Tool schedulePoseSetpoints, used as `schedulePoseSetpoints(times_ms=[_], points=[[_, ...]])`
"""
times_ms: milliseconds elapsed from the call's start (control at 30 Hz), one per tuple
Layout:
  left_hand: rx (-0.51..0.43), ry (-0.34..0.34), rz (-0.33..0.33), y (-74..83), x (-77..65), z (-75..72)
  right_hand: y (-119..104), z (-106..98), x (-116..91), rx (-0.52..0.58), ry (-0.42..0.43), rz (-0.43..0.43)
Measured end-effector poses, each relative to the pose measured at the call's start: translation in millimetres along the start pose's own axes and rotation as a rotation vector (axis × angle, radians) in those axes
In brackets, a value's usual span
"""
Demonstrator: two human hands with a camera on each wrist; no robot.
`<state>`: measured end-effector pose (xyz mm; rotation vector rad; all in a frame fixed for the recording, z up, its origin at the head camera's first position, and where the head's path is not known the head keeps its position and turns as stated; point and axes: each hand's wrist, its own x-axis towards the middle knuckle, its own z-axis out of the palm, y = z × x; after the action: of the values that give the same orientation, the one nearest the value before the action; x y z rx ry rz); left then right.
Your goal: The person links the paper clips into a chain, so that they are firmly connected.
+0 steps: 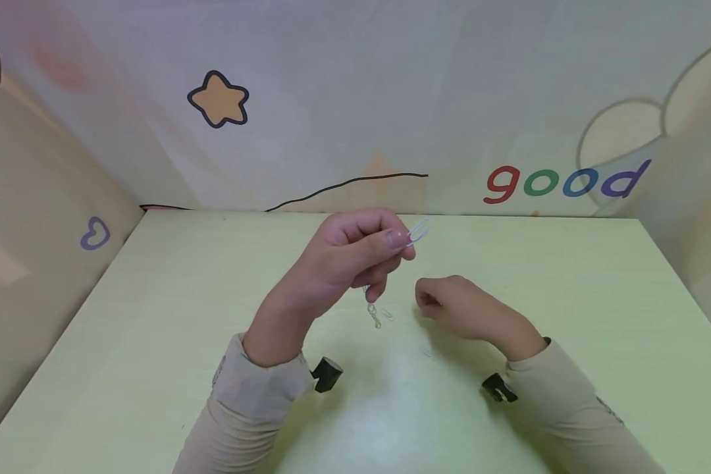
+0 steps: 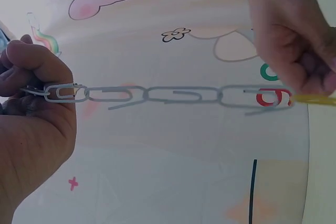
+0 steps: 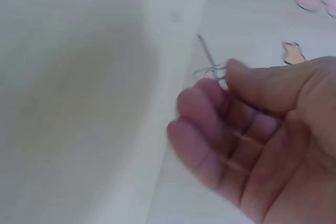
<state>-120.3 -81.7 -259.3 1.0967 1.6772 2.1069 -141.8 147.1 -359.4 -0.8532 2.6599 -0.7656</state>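
My left hand (image 1: 355, 257) is raised over the table and pinches a white paper clip (image 1: 418, 230) between thumb and fingers. From it hangs a chain of linked paper clips (image 2: 181, 94), silvery with a yellow clip (image 2: 315, 99) lower down. Part of the chain is hidden behind the fingers in the head view. My right hand (image 1: 471, 308) is lower, to the right of the chain, fingers curled. In the right wrist view its thumb and fingertips pinch a thin, blurred wire paper clip (image 3: 214, 69).
On the pale table (image 1: 154, 329), a small loose paper clip (image 1: 388, 315) lies beside the chain's lower end. Another faint clip (image 1: 426, 352) lies nearer me. A printed backdrop (image 1: 343, 99) rises behind the table and at both sides.
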Motion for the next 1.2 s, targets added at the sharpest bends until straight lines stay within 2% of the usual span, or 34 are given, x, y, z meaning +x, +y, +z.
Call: schedulePoseSetpoints(times_ms=[200, 333, 433, 600, 767, 900, 1033, 1200], points=[[0.025, -0.007, 0.004, -3.4, 1.7, 0.6, -13.8, -26.9, -11.3, 0.329, 0.096, 0.024], [0.041, -0.012, 0.002, -5.1, 2.8, 0.5, -27.6, -41.2, -22.8, 0.555, 0.228, -0.034], [0.052, 0.004, -0.02, -6.0, 2.8, 1.2, -38.9, -47.6, -31.7, 0.667, 0.344, -0.095], [0.06, 0.015, -0.058, -8.6, 3.6, 4.0, -57.3, -52.3, -42.6, 0.725, 0.531, -0.204], [0.136, 0.005, -0.068, -11.0, 5.7, 8.0, -67.5, -53.3, -46.9, 0.72, 0.653, -0.347], [0.171, -0.002, -0.071, -12.8, 6.5, 9.5, -70.8, -54.1, -49.3, 0.72, 0.7, -0.434], [0.176, 0.0, -0.076, -14.9, 6.8, 9.2, -72.8, -54.9, -51.2, 0.742, 0.706, -0.502], [0.18, -0.005, -0.072, -16.2, 7.5, 9.3, -74.3, -54.2, -51.5, 0.749, 0.697, -0.53]])
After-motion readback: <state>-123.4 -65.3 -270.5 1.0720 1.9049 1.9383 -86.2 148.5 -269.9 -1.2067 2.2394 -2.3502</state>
